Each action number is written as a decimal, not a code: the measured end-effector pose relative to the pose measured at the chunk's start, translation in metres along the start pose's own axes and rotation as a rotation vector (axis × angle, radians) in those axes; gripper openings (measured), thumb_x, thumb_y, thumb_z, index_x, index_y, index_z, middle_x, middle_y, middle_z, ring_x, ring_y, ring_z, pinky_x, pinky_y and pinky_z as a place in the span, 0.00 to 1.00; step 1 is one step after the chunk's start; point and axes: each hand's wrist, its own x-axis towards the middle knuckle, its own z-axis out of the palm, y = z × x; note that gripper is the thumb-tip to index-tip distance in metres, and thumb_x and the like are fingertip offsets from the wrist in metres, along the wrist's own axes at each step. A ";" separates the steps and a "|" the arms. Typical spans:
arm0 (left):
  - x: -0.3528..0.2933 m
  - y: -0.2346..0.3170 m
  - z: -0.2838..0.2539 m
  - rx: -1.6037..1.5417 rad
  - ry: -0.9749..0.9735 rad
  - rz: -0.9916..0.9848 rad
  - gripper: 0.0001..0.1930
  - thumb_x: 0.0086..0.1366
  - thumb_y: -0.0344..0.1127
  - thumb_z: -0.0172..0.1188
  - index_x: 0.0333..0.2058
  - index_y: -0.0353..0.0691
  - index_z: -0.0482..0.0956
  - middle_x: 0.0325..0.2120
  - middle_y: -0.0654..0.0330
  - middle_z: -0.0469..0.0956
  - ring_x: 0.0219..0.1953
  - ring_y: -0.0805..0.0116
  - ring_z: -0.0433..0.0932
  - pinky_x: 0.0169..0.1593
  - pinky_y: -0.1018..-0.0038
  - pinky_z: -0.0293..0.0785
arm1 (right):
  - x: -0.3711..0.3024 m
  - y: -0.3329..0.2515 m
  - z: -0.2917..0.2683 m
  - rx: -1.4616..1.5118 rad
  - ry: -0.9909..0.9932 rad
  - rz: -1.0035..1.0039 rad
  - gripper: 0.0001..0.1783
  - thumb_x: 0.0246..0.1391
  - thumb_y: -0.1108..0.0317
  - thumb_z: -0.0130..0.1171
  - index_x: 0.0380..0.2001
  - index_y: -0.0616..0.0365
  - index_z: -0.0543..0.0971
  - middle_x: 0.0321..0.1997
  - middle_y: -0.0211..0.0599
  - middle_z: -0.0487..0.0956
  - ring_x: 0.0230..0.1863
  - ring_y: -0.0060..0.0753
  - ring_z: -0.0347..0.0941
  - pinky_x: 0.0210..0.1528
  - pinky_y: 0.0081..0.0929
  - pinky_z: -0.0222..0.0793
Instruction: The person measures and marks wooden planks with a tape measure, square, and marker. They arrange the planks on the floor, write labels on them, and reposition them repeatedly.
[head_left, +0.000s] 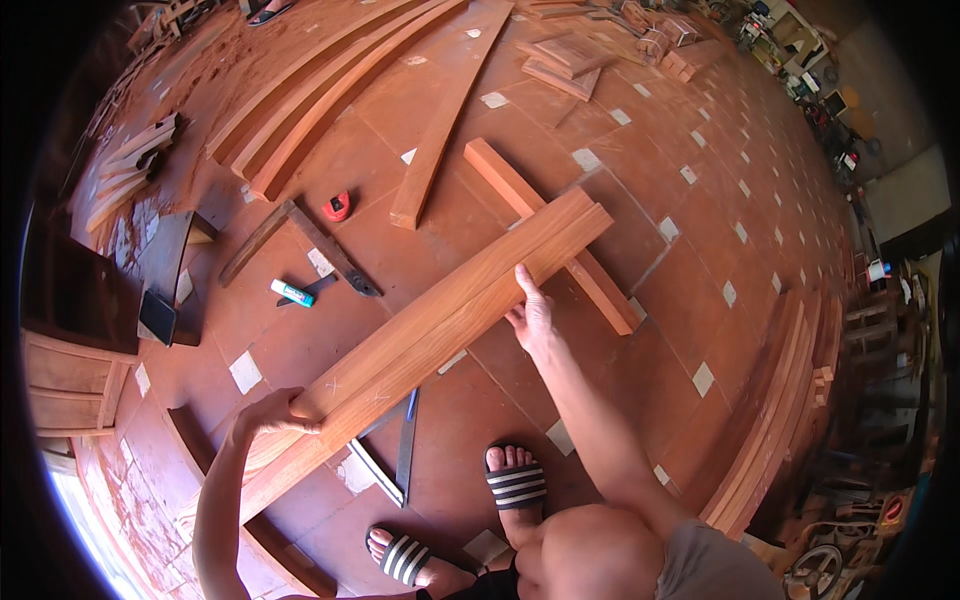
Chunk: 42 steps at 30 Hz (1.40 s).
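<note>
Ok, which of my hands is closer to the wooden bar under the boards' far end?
Right. Your right hand holds the boards just short of that bar; your left hand is farther back, toward their near end.

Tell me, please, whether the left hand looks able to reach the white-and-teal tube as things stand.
Probably yes: nothing seems to block the way from the left hand to the tube, though that hand would likely have to release the boards first.

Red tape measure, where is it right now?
The red tape measure lies on the tiled floor, upper left in the head view, right of the L-shaped tool.
</note>
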 end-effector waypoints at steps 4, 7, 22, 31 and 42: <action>0.016 0.011 0.000 -0.079 -0.078 0.050 0.48 0.47 0.53 0.88 0.63 0.34 0.79 0.53 0.52 0.86 0.58 0.59 0.82 0.65 0.64 0.75 | 0.004 0.018 0.022 0.100 0.071 -0.010 0.46 0.43 0.50 0.89 0.63 0.49 0.78 0.60 0.28 0.82 0.57 0.28 0.78 0.51 0.35 0.75; 0.017 0.010 0.004 -0.137 -0.058 0.084 0.49 0.45 0.50 0.89 0.65 0.35 0.78 0.54 0.54 0.86 0.58 0.59 0.82 0.66 0.64 0.74 | -0.001 0.019 0.028 0.076 0.092 0.006 0.46 0.45 0.50 0.88 0.65 0.51 0.77 0.63 0.30 0.81 0.60 0.29 0.76 0.57 0.41 0.72; 0.018 0.011 0.002 -0.130 -0.084 0.056 0.50 0.42 0.50 0.89 0.63 0.34 0.78 0.53 0.52 0.86 0.57 0.58 0.83 0.66 0.64 0.74 | -0.018 0.020 0.036 0.092 0.087 0.009 0.47 0.49 0.51 0.86 0.67 0.54 0.74 0.65 0.33 0.80 0.65 0.34 0.73 0.64 0.48 0.69; -0.022 0.033 0.069 0.447 0.594 0.167 0.78 0.27 0.67 0.89 0.74 0.32 0.57 0.67 0.42 0.66 0.69 0.39 0.66 0.73 0.46 0.62 | -0.002 0.028 0.029 0.073 0.029 -0.003 0.46 0.49 0.52 0.85 0.67 0.50 0.74 0.60 0.30 0.81 0.57 0.29 0.78 0.50 0.36 0.80; -0.034 0.049 0.096 0.531 0.683 0.045 0.71 0.32 0.58 0.85 0.71 0.28 0.57 0.62 0.42 0.67 0.63 0.42 0.69 0.66 0.46 0.64 | -0.002 0.019 0.019 -0.168 0.155 -0.086 0.47 0.49 0.43 0.84 0.64 0.58 0.74 0.58 0.34 0.81 0.58 0.33 0.78 0.59 0.39 0.79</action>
